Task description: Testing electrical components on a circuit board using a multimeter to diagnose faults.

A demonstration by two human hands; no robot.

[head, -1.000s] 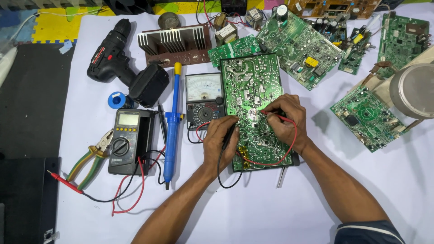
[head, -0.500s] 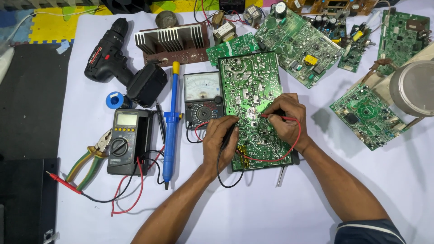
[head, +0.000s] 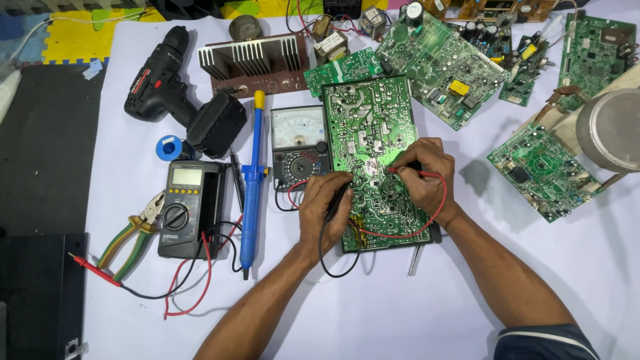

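Head view: my left hand (head: 323, 207) pinches the black probe (head: 338, 200) and my right hand (head: 427, 175) pinches the red probe (head: 400, 171), both tips on the green board (head: 373, 127) lying mid-table beside the analog meter (head: 298, 143). Probing, I judge; next comes reading its needle.

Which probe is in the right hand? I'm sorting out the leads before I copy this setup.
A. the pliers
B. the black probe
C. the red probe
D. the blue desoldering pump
C: the right hand holds the red probe with its tip on the green circuit board, while the left hand holds the black probe.
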